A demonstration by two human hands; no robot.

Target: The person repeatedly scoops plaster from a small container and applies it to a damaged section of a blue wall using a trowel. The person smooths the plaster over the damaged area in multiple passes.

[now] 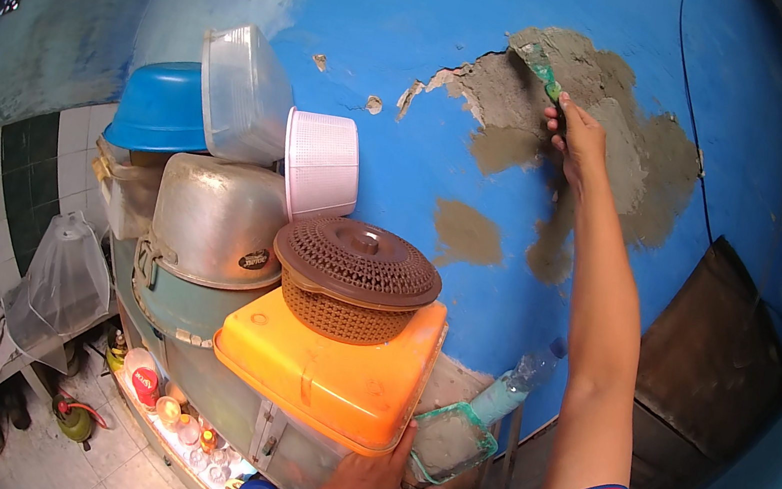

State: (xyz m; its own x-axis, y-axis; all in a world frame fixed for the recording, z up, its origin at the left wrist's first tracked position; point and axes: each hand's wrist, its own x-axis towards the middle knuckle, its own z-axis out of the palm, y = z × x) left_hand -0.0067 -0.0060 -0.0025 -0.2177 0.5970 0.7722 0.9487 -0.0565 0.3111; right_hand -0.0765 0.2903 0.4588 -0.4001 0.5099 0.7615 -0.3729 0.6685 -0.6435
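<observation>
My right hand (pixel 577 136) is raised against a blue wall (pixel 409 55) and is shut on a green-handled putty knife (pixel 542 69). Its blade lies on a grey plaster patch (pixel 621 127) where the paint has come off. Low down, my left hand (pixel 374 477) grips the rim of a small green tray (pixel 452 443) holding grey plaster. The tray sits beside the corner of an orange plastic lid (pixel 331 377).
A stack stands at the left: a brown woven basket (pixel 353 279), a pink basket (pixel 322 165), a metal basin (pixel 218 219), a blue basin (pixel 160 109) and a clear container (pixel 244 93). A plastic bottle (pixel 517 385) leans by the wall. A dark panel (pixel 713 354) is at the right.
</observation>
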